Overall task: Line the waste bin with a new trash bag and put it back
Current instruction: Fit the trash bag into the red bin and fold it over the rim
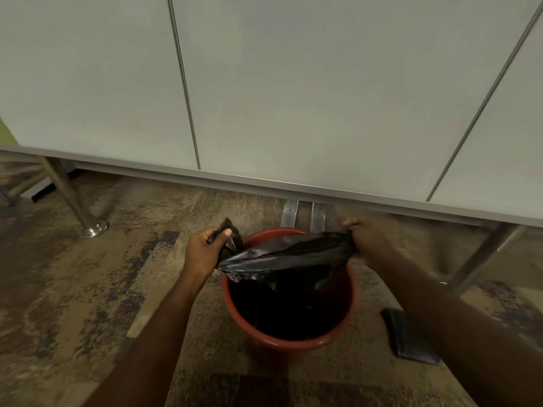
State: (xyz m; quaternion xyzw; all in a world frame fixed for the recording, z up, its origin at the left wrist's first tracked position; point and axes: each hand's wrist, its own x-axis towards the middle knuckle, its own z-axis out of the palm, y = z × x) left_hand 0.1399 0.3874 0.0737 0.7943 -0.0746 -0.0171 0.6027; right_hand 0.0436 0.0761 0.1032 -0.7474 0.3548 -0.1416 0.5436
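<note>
The red waste bin (289,333) stands on the carpet. Above its rim, left hand (202,254) and right hand (367,239) each pinch the black trash bag (288,254), their grip stretching its mouth open to fit over the rim.

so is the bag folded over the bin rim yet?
No: both hands, left and right, hold the bag stretched above the bin, whose red rim is bare.

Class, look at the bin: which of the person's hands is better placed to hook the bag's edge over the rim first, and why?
Probably the right hand: it grips the black bag at the red bin's far rim, while the left hand holds its bunched edge outside.
</note>
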